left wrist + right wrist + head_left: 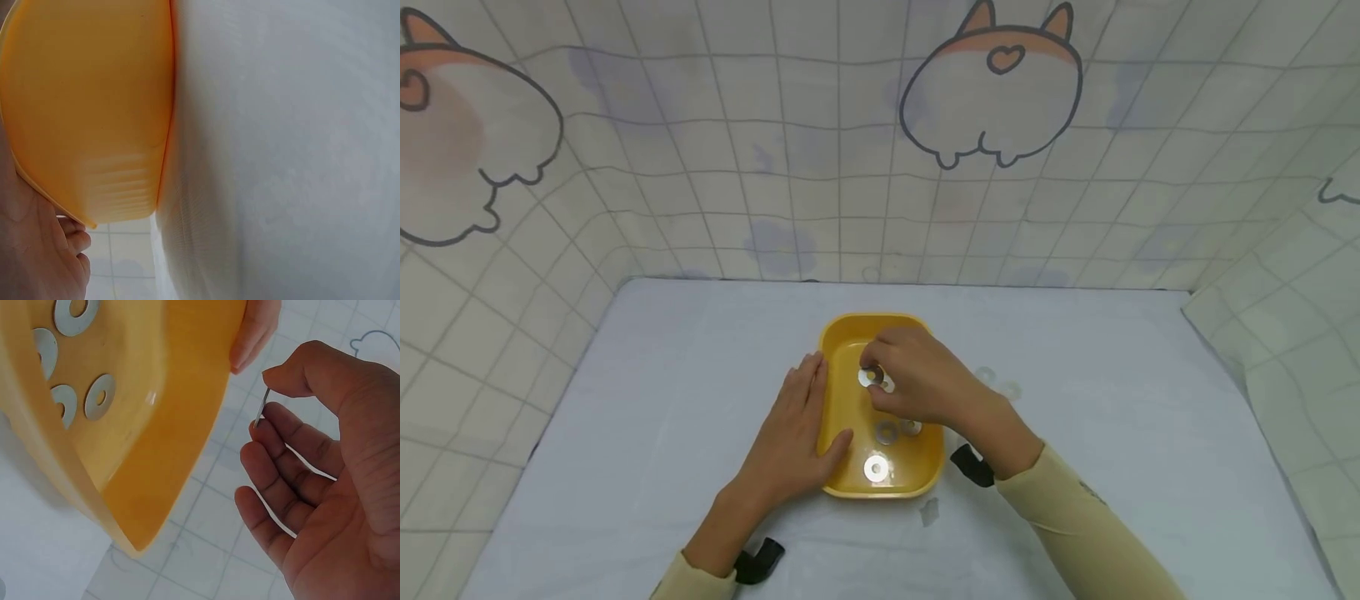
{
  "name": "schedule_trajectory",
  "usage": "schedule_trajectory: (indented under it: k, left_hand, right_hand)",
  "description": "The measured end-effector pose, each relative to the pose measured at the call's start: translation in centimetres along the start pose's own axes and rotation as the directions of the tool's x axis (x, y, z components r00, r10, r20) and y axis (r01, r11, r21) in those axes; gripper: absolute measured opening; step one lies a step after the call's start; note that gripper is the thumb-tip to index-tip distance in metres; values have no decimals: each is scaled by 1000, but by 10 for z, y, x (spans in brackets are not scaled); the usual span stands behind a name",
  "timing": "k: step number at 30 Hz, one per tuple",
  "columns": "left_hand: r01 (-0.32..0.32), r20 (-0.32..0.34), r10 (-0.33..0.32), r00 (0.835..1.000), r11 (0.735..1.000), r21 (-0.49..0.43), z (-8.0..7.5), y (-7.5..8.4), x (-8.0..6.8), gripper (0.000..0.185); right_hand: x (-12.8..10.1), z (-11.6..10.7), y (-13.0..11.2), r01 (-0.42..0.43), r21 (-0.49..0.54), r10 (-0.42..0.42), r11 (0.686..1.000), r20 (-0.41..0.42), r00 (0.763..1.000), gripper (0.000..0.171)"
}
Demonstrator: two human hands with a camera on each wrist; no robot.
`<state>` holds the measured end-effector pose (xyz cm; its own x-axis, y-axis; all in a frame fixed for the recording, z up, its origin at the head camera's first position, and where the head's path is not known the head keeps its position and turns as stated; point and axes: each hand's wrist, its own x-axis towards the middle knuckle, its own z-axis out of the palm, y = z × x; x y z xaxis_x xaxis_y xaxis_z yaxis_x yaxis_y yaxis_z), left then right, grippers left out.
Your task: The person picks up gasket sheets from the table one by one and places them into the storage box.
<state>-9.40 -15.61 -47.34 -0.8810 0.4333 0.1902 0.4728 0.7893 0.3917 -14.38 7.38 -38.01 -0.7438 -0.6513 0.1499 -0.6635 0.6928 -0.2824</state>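
Observation:
My right hand [917,375] is over the yellow tray [842,483]. It pinches a flat metal washer [261,409] on edge between thumb and fingertips, above the tray floor. Inside the tray lie several more silver washers [100,397], one of them a bright washer [876,468] near the front end. My left hand [790,437] rests along the tray's left side, its fingers straight against the outer wall and the thumb across the rim. In the left wrist view the palm [31,250] sits against the tray's edge.
Two pale, translucent rings [1010,390] lie on the white table cover [1112,400] right of the tray. A small grey patch [929,512] shows in front of it. Tile-patterned curtain [820,192] with cartoon animals surrounds the table at the back and sides.

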Motion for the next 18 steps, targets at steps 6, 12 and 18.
schedule_trajectory:
  k: [6,12,18]
  left_hand:
    - [-1,-3,1,1000,1000,-2,0,-1,-1,93]
    - [9,10,-9,1000,1000,-12,0,0,-1,92]
    - [25,18,-25,1000,1000,-11,-3,2,-1,92]
  right_hand:
    - [4,2,-5,24,20,-24,1000,-2,1000,17]
    - [3,5,-8,-19,33,17,999,45,999,26]
    - [-4,1,-6,-71,23,70,997,41,997,27]
